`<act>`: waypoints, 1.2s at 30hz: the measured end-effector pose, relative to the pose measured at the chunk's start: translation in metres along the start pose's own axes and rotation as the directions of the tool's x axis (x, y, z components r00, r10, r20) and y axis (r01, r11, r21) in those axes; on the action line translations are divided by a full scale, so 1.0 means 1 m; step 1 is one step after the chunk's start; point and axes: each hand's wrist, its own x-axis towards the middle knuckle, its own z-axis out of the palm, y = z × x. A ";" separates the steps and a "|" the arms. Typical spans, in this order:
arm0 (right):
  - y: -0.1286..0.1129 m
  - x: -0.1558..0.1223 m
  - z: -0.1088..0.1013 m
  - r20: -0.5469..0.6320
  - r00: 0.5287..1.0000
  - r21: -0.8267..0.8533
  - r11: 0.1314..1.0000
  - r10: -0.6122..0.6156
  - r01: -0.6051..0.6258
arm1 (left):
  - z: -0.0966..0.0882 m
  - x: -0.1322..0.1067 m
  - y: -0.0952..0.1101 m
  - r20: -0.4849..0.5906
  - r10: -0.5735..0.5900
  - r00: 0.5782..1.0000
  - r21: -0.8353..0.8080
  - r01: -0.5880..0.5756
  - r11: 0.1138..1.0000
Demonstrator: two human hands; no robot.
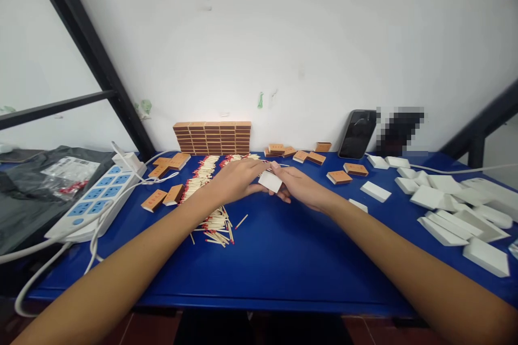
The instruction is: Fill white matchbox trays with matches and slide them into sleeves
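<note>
Taking the joined hands as the centre of the dial, a dark plastic bag (20, 199) lies far out at nine o'clock, with a white power strip (91, 202) just inside it. Nearer in that direction sit two loose matchboxes (154, 200), side by side. A neat brick-like matchbox stack (212, 138) stands at ten, near the wall (243, 43). A heap of matches (216, 225) with red heads spreads from ten round to seven, passing behind and under the left forearm.

The left hand (233, 179) reaches in from the left, closed on the near-left side of a white tray (270, 181). The tray is tilted, its pale face toward the camera, lying directly between the hands. The right hand (301, 180) grips its right side, fingertips curled beneath. The hands are together on it, above the blue table (283, 259).

More matchboxes (315, 158) are scattered from one to three. A black phone (356, 135) leans upright at two; a jumble of white trays (445, 210) covers three to four.
</note>
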 end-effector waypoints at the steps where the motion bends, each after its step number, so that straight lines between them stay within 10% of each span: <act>1: 0.000 0.001 0.001 0.006 1.000 -0.002 1.000 -0.001 0.001 | -0.005 0.002 0.003 0.032 -0.008 0.999 -0.029 0.009 1.000; 7: 0.001 0.015 -0.004 -0.220 0.973 -0.460 0.887 -0.065 -0.045 | -0.034 -0.003 0.008 0.121 -0.164 0.979 -0.069 0.173 0.982; 12: 0.012 0.026 -0.005 -0.365 0.922 -0.694 0.698 -0.129 -0.177 | -0.017 -0.023 0.003 0.162 -0.196 0.967 -0.173 0.223 0.959; 23: 0.017 0.009 -0.017 -0.271 0.960 -0.799 0.573 -0.075 -0.181 | 0.000 -0.040 0.012 0.148 -0.185 0.972 -0.258 0.218 0.941; 36: 0.019 -0.011 -0.033 -0.068 0.971 -0.804 0.589 -0.229 0.083 | -0.009 -0.043 0.006 0.163 -0.166 0.973 -0.195 0.197 0.961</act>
